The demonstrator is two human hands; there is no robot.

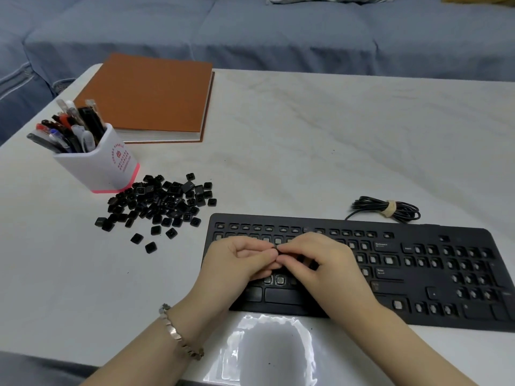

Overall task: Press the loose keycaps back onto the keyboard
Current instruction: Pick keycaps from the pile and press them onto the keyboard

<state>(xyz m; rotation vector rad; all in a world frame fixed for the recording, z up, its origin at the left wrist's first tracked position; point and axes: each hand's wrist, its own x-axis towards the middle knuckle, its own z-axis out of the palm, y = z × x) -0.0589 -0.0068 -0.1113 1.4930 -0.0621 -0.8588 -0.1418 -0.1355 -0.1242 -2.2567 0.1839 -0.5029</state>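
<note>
Both hands are over the left half of the keyboard [390, 286], meeting fingertip to fingertip. The left grip [239, 260] is curled, with thumb and forefinger pinching a small dark keycap [276, 247]. The right grip [315, 260] is curled too, and its fingertips close on the same cap from the other side. The cap sits just above the upper letter rows, but most of it is hidden, so I cannot tell whether it touches the board.

The keyboard lies on the near right of the white tabletop [306, 135]. Most of its sockets are bare, and only a few wide keys are seated, including the space bar [281, 295] under the wrists.

The loose keycaps [161, 204] lie in a heap to the left of the keyboard, with a few strays on its near side. The heap touches the base of a white pen holder [97, 165] stuffed with pens. An orange notebook [147, 98] lies flat beyond it at the far left. A coiled black cable [387, 208] lies just beyond the keyboard's far edge. A bracelet [178, 335] circles the left wrist.
</note>
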